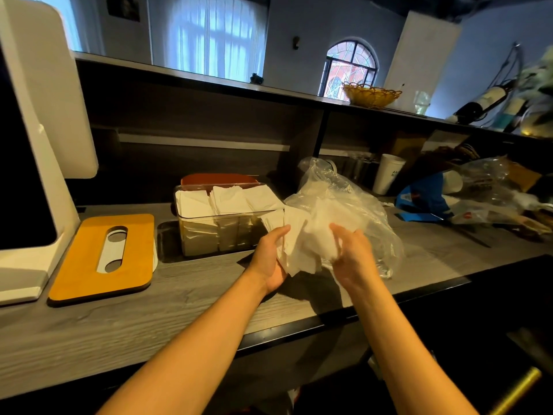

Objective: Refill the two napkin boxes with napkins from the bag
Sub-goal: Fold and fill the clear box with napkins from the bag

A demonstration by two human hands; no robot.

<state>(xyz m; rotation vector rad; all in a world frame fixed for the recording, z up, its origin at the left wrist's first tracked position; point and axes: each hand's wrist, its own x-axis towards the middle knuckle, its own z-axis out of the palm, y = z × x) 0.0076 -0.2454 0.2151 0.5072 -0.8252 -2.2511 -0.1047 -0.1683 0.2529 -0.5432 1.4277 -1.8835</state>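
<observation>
Left hand (270,259) grip holding napkins (302,250), right hand (351,256) grip unclear, beside plastic bag (344,199); clear napkin box (221,217) full

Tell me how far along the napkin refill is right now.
Done, it seems: the clear box already holds rows of napkins up to its rim, lid off. In hand: the left hand holds a bunch of napkins at the mouth of the plastic bag; the right hand is blurred beside it. Left: the box with the wooden slotted lid is closed, so its fill cannot be told.
</observation>
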